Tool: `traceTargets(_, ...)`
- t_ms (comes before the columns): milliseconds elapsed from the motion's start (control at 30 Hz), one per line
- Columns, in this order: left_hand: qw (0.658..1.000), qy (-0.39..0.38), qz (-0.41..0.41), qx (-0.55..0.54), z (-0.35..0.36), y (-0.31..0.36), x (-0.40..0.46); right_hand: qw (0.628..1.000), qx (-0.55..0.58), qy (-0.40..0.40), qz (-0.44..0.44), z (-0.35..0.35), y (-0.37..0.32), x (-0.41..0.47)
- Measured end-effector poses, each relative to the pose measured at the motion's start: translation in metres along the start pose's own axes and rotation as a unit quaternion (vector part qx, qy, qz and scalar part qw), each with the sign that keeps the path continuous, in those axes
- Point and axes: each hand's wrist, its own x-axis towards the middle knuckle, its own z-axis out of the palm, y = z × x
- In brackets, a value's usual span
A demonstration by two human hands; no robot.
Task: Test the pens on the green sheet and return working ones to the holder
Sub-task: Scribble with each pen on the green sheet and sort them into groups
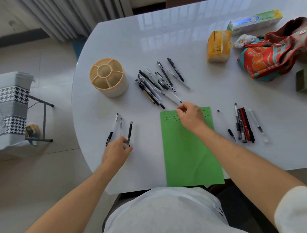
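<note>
Green sheet point(190, 150) lies at 6 o'clock on the white table point(164, 42), scribbles along its far edge. Our right hand point(190, 116) hovers there, fingertips pinched; what they hold we cannot tell. Our left hand point(118, 149), at 8 o'clock, pinches a checkered pen point(130, 132). Pen pile point(158, 83) at 12; holder point(108, 77) at 10.

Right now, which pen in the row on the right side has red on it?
The red pen, lying in the tight bunch right of the green sheet, between two black pens. The others in that row are black or clear.
</note>
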Motion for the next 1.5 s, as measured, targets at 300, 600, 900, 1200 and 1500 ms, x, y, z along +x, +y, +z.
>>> traceTargets(300,0.998,0.01,-0.055,0.012,-0.007,-0.008,-0.001,0.986,-0.152,0.001,-0.069,0.02,-0.021,0.04)
traceTargets(600,0.999,-0.004,-0.037,0.031,0.002,0.002,-0.001,0.977,-0.208,0.006,-0.054,0.018,-0.014,0.045)
traceTargets(900,0.999,0.019,-0.019,-0.037,0.013,0.033,0.006,0.998,0.006,-0.014,-0.053,0.013,-0.021,-0.002)
traceTargets(1200,0.979,-0.067,0.171,-0.082,0.042,0.123,-0.009,0.969,0.227,-0.064,0.077,0.016,0.022,-0.085)
traceTargets(1500,0.952,-0.103,0.288,-0.015,0.06,0.132,-0.014,0.983,0.159,0.02,0.091,-0.028,0.053,-0.089)
